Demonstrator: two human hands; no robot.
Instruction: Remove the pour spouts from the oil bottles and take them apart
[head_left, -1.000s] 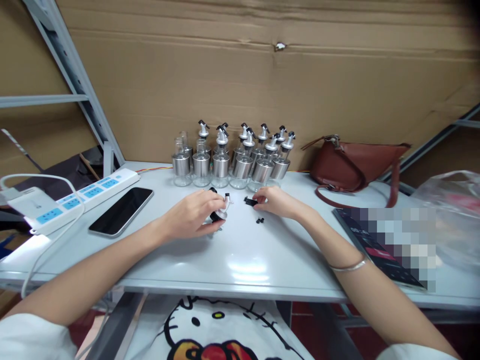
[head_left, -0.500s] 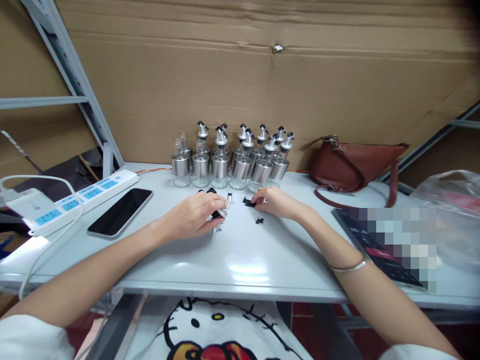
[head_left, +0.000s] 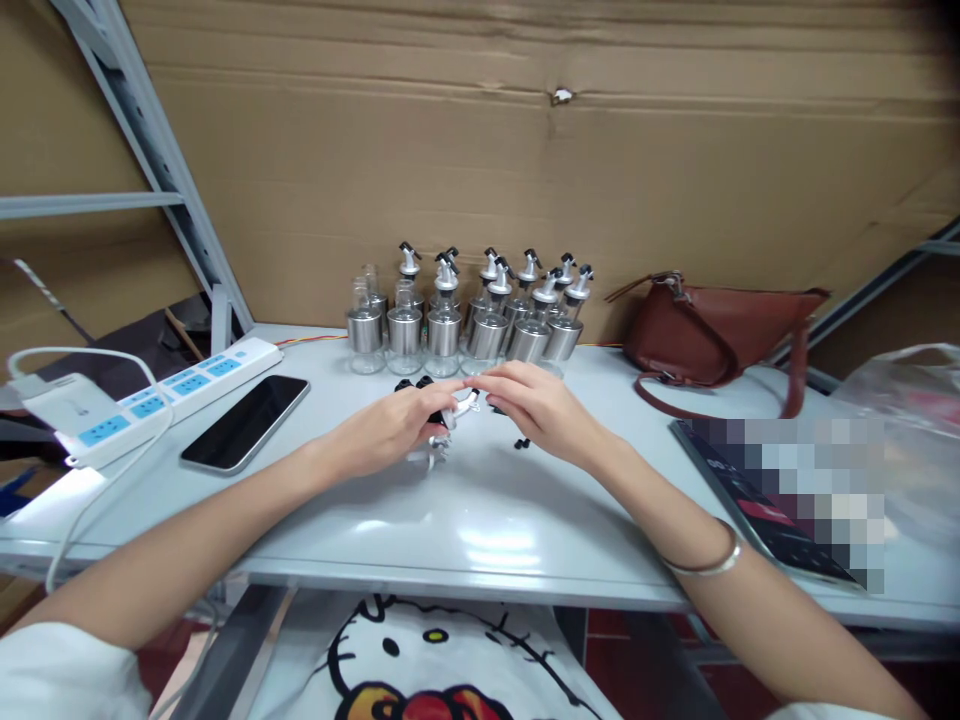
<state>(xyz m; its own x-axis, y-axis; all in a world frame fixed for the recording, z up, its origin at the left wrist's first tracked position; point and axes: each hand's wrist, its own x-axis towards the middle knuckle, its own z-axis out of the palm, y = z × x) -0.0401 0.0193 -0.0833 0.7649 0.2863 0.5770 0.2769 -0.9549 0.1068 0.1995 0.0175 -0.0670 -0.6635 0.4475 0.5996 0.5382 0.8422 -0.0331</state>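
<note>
Right hand (head_left: 536,408) moved over to spout (head_left: 463,405)

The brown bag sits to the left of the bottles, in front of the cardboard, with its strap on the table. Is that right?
Not quite: the head view shows the brown bag to the right of the bottles. It does sit in front of the cardboard, strap on the table.

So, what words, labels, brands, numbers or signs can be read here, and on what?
No text reads clearly.
Dark flat screen with a pink patch: light figures, too blurred to quote; part is pixelated.
White block-shaped charger: faint mark, too small.
White power strip with blue sockets: nothing legible.
Clear glass bottles with steel bands: no lettering visible.
</note>
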